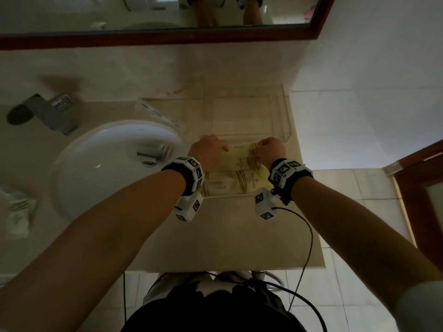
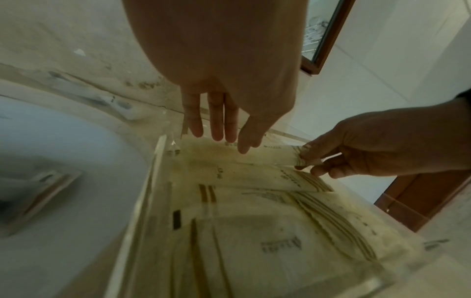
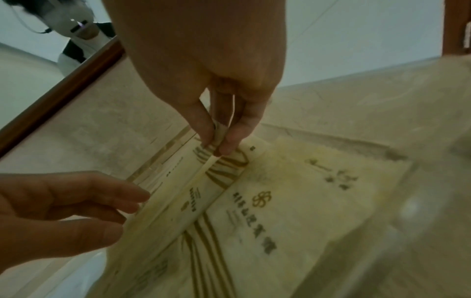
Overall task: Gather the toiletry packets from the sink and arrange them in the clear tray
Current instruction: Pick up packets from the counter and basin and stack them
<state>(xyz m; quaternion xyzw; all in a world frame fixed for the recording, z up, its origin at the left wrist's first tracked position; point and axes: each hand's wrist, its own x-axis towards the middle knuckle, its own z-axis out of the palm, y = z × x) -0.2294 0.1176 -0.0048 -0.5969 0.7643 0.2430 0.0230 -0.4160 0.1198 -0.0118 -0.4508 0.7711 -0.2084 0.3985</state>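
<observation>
A clear tray [image 1: 223,195] stands on the counter just right of the white sink [image 1: 103,178]. Several cream toiletry packets [image 1: 227,182] with gold stripes lie flat in it. A narrow long packet [image 1: 241,148] lies across the tray's far end. My right hand [image 3: 219,144] pinches this narrow packet's [image 3: 178,193] striped right end between thumb and fingers. My left hand [image 2: 221,139] hovers over its left end with straight fingers, fingertips at or just above the packet [image 2: 257,155]. The tray's left wall [image 2: 153,181] shows in the left wrist view.
More packets [image 1: 19,209] lie on the counter left of the sink. A clear-wrapped item [image 1: 158,113] lies behind the basin, beside a taller clear holder [image 1: 284,111]. A tap [image 1: 45,111] stands at the back left. A wooden door frame [image 1: 419,168] is to the right.
</observation>
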